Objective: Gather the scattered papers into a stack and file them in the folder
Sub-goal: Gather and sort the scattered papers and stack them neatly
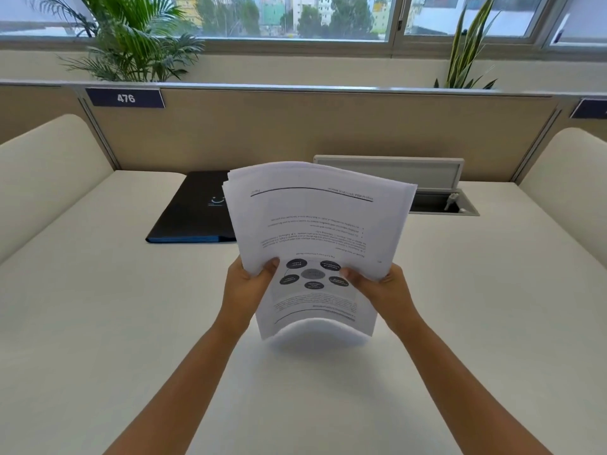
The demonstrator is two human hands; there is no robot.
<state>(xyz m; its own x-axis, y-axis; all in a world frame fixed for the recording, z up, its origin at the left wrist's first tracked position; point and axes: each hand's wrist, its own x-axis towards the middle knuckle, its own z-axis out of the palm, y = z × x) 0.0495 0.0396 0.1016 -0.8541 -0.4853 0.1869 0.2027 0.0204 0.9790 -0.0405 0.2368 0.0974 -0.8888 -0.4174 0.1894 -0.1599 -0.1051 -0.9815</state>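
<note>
Black folder (190, 211) closed flat on your bench (98, 323) at left, your left hand (244, 284) grip pinching paper stack (315, 231) edge, stack held above bench mid-frame, right hand (377, 285) grip pinching opposite edge.

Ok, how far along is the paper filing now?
Gathering looks done: no loose sheets show on the desk. In hand: the left hand and right hand grip the paper stack, edges uneven. Left: squaring it, opening the closed black folder, filing.
</note>
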